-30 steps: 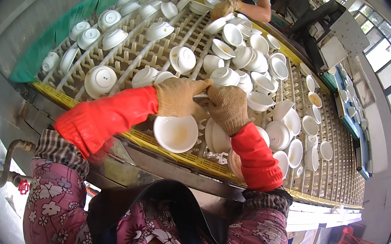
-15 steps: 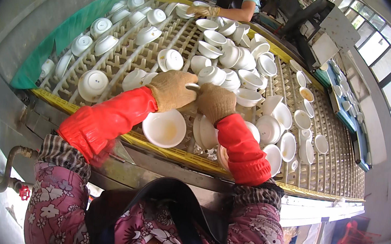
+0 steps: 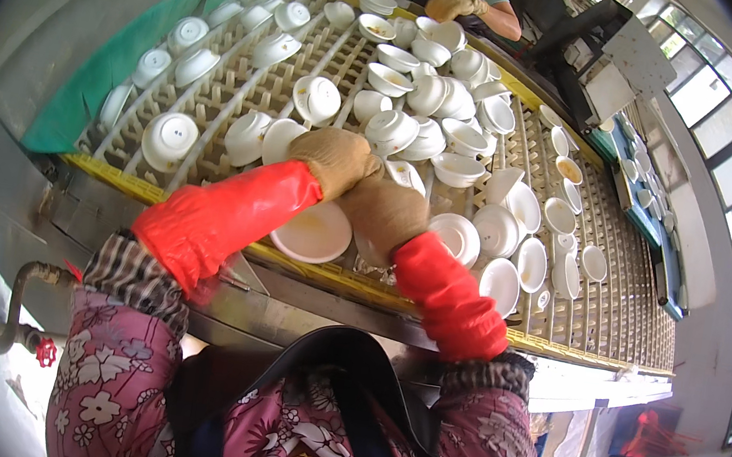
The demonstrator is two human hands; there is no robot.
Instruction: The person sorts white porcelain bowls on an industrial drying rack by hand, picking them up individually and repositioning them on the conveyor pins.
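Observation:
My left hand point(image 3: 335, 161), in a tan work glove and red sleeve, is closed, its fingertips meeting the right glove. My right hand point(image 3: 387, 213), gloved the same way, is closed beside it. What lies between the gloves is hidden. A white bowl point(image 3: 404, 176) shows just beyond the right glove; I cannot tell whether it is gripped. Below the left wrist sits a wide white bowl point(image 3: 313, 235) with a yellowish stain inside. Another white bowl point(image 3: 282, 142) lies tilted against the left glove's far side.
Many white bowls stand, tilt or lie upside down on the pegged conveyor point(image 3: 616, 310). Its yellow edge point(image 3: 120, 181) runs along my side. A co-worker's gloved hand point(image 3: 456, 6) is at the far edge. More bowls line a side belt point(image 3: 653, 213) at right. A green curtain point(image 3: 73, 113) hangs left.
My hands have drawn closer together, the right one moving left and slightly nearer to me. Across the conveyor, the co-worker's gloved hand has lifted and shifted right, off the bowls.

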